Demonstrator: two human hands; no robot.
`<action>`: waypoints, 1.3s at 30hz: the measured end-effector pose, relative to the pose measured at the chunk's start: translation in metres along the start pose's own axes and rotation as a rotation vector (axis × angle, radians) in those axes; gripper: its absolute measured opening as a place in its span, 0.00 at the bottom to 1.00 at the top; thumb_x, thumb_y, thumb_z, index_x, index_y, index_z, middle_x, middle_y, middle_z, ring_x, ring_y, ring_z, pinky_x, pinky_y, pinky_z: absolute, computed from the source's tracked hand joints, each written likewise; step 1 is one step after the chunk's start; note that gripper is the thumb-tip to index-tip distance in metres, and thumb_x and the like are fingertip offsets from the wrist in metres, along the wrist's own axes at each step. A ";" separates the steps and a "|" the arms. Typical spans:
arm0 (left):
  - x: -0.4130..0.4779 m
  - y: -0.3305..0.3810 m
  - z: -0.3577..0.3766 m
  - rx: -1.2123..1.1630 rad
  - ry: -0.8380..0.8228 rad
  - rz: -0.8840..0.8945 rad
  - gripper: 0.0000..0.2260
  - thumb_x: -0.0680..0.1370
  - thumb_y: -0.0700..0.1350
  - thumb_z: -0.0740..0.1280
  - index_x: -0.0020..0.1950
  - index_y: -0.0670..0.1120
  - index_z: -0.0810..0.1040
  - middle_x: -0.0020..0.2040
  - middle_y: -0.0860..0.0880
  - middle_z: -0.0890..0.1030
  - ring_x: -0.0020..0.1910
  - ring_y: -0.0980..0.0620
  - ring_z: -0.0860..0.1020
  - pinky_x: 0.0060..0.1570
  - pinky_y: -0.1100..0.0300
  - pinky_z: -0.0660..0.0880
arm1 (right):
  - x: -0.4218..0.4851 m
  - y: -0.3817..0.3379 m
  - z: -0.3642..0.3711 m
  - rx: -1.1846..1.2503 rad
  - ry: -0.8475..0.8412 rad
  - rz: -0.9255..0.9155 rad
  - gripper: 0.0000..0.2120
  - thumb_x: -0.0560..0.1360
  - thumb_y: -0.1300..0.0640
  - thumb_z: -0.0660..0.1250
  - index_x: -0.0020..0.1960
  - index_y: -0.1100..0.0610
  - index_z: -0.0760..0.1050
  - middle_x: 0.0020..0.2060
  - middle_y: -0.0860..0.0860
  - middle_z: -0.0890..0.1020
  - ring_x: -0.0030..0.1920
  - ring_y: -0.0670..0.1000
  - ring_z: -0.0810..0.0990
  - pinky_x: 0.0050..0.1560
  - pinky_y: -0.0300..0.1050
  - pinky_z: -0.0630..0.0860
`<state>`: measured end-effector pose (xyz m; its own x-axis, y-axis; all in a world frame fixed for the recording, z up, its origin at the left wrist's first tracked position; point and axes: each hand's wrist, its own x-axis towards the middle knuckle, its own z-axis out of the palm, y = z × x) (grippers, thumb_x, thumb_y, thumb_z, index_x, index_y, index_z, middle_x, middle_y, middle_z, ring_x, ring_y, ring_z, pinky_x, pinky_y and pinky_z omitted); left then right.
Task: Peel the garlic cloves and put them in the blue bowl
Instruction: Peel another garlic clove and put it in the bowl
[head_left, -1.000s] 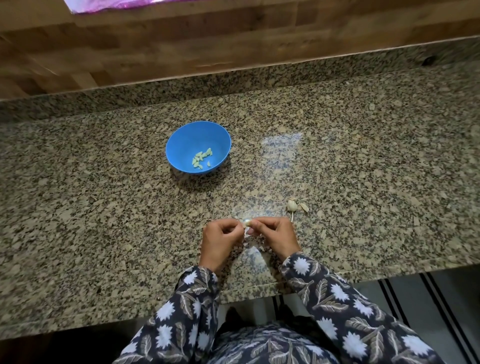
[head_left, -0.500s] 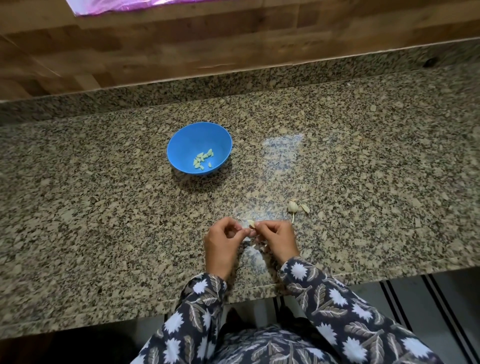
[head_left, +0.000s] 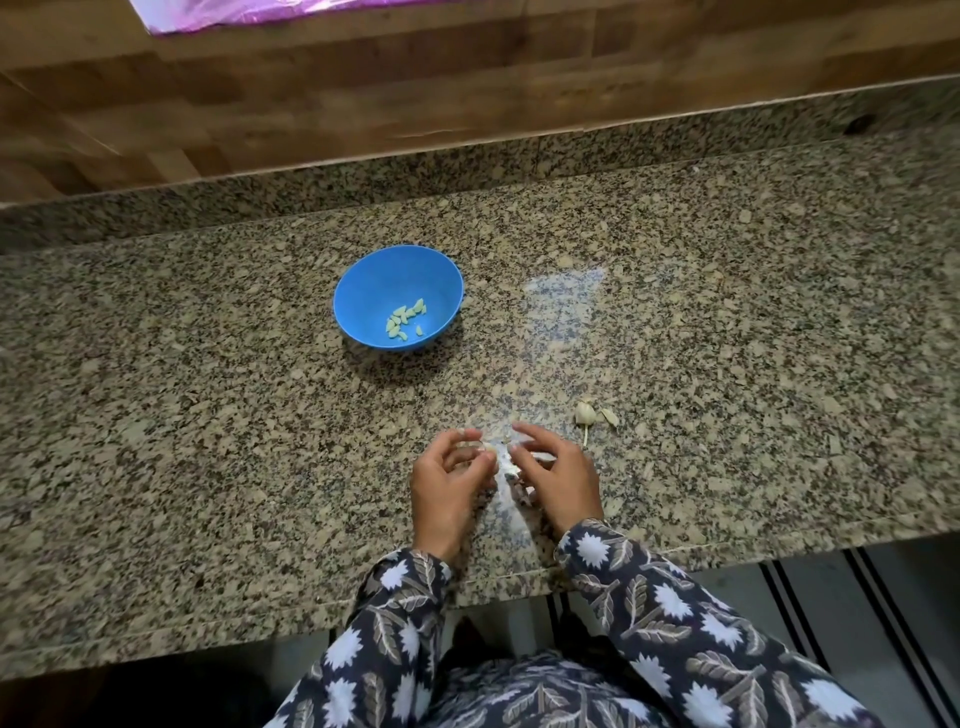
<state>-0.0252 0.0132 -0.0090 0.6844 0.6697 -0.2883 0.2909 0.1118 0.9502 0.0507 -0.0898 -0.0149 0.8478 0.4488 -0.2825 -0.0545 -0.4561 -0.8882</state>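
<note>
While there is only the head view to go by, it shows the work close to the front edge of the speckled granite counter (head_left: 208, 426). The left hand (head_left: 449, 486) has its fingers curled in, thumb and forefinger pinching a small pale garlic clove (head_left: 487, 447). The right hand (head_left: 558, 480) sits just beside it with its fingers loosely bent; a white scrap shows near its fingertips, but motion blur means I cannot tell whether it grips anything.

The clove is likely light, firm and a little slick once bare, while its skin is dry, thin and tears easily. It is best held across its flat sides while the skin is picked off from the pointed tip.

By count:
- One round blue plastic bowl (head_left: 363, 280) stands further back and to the left, well apart from the hands.
- It holds a small heap of peeled cloves (head_left: 405, 318), perhaps nine, too small to count surely.
- Two unpeeled garlic pieces (head_left: 585, 413) lie on the counter near the right hand.
- Some papery white skin scraps (head_left: 508, 470) lie between the hands.
</note>
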 end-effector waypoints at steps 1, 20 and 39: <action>0.000 0.001 0.000 -0.001 -0.006 0.005 0.11 0.72 0.34 0.69 0.53 0.41 0.77 0.47 0.43 0.82 0.45 0.48 0.83 0.43 0.58 0.80 | 0.000 -0.002 -0.001 0.028 -0.021 -0.039 0.15 0.74 0.55 0.67 0.60 0.47 0.75 0.45 0.39 0.78 0.43 0.42 0.79 0.46 0.37 0.78; -0.007 0.000 0.000 0.168 -0.030 0.130 0.06 0.73 0.34 0.70 0.49 0.40 0.81 0.44 0.47 0.83 0.43 0.52 0.82 0.44 0.62 0.79 | 0.001 0.000 0.001 0.368 -0.105 0.072 0.06 0.73 0.67 0.67 0.48 0.62 0.80 0.43 0.59 0.83 0.39 0.55 0.82 0.37 0.45 0.81; -0.007 0.004 0.001 -0.407 -0.014 -0.187 0.08 0.72 0.31 0.68 0.50 0.34 0.81 0.43 0.41 0.84 0.38 0.49 0.82 0.37 0.64 0.79 | -0.004 -0.006 0.002 0.513 -0.096 0.062 0.07 0.72 0.68 0.67 0.43 0.57 0.80 0.39 0.55 0.83 0.35 0.51 0.82 0.35 0.40 0.80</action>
<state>-0.0288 0.0081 -0.0036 0.6547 0.6008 -0.4587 0.1256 0.5119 0.8498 0.0463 -0.0878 -0.0095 0.7836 0.5125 -0.3511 -0.3749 -0.0605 -0.9251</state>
